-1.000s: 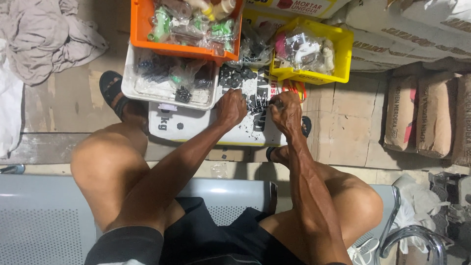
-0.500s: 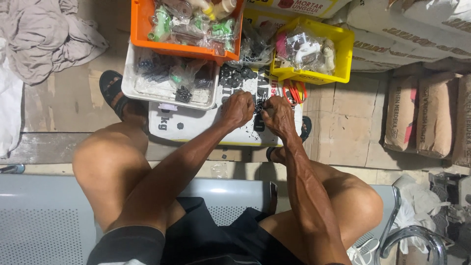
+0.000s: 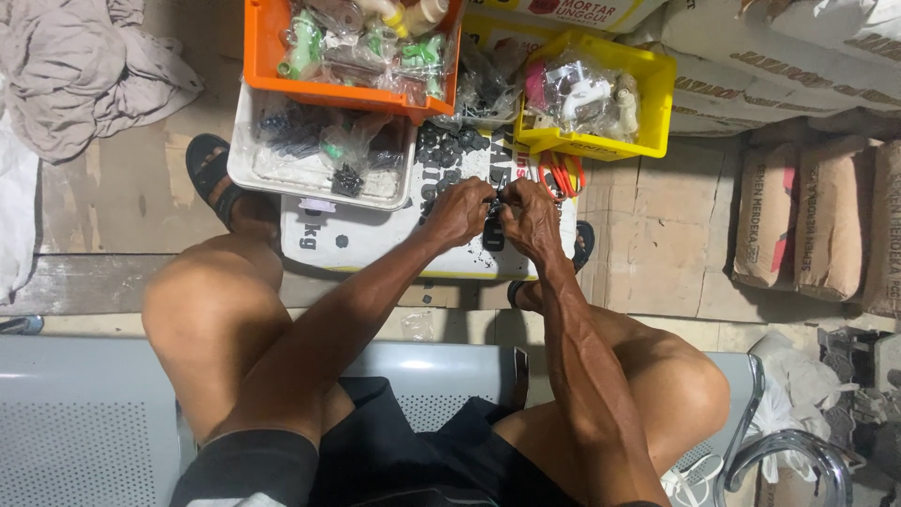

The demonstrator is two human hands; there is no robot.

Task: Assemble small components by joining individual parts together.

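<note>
You are sitting on a bench (image 3: pixel 75 422), your left hand (image 3: pixel 460 211) and right hand (image 3: pixel 528 218) both pinching one small black part (image 3: pixel 494 200) between them, over the white sack (image 3: pixel 375 239) below the orange bin (image 3: pixel 347 94) and yellow bin (image 3: pixel 648 103).

A small black part (image 3: pixel 494 200) sits pinched between both hands' fingertips.

Far left sits an orange bin (image 3: pixel 282 56), far right a yellow bin (image 3: pixel 648 103). A white tray (image 3: pixel 246 169) lies nearer, holding black bits. Small black parts (image 3: pixel 449 150) speckle the white sheet (image 3: pixel 375 235). Brown sacks (image 3: pixel 807 221) stand right; the grey bench (image 3: pixel 84 422) is perforated.
</note>
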